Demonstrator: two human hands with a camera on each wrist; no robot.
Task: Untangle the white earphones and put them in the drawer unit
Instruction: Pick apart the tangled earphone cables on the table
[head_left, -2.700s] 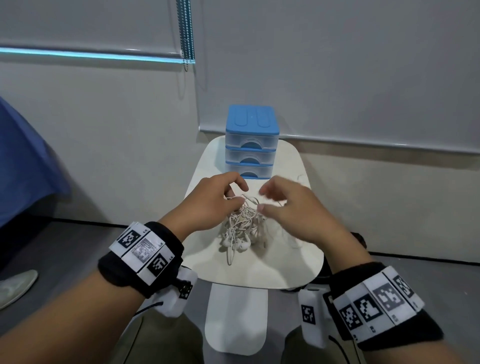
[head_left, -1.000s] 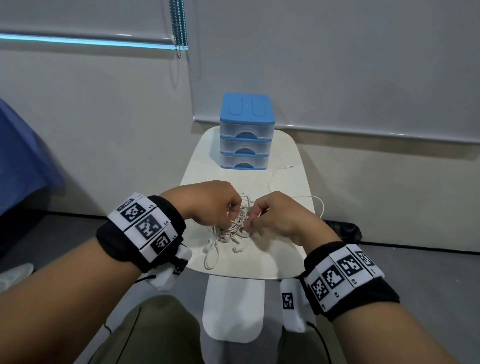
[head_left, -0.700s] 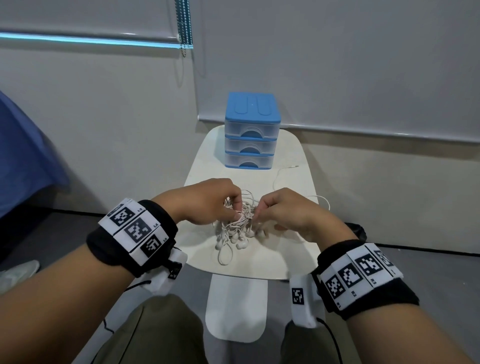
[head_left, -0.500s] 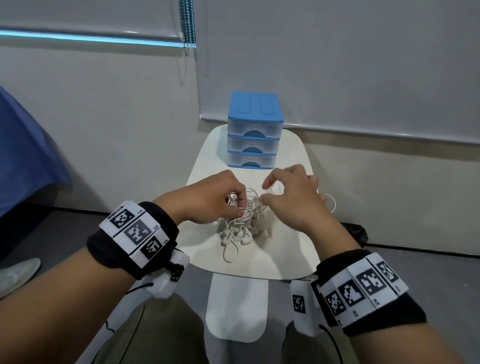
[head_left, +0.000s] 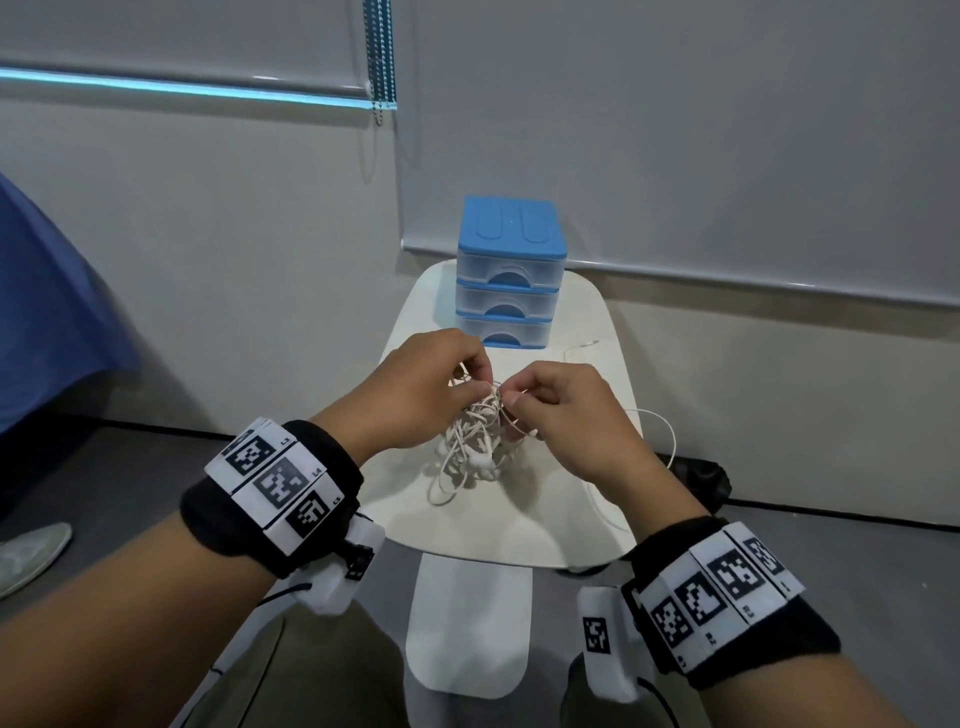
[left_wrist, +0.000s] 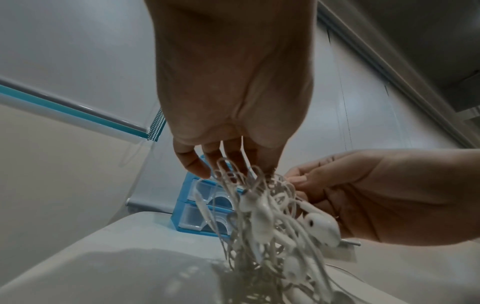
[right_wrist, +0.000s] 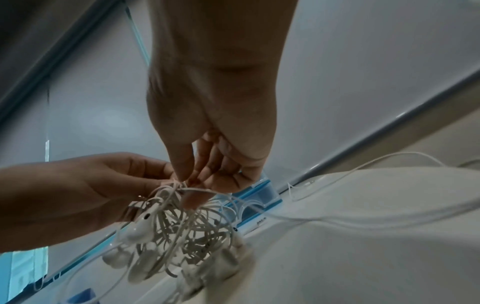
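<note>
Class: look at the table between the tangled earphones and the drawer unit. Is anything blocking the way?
Nothing visible does. The earphones hang from both hands, the table behind them is bare, but all three drawers of the drawer unit are closed.

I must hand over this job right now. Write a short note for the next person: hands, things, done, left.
Left hand: pinches the top of the earphones.
Right hand: pinches a cable of the same bundle.
Earphones: still knotted, lifted, lower loops on the table; one cable trails off to the right.
Drawer unit: at the table's far end, all three drawers shut.
Done: nothing finished.
Left: untangle, open a drawer, put them in.
</note>
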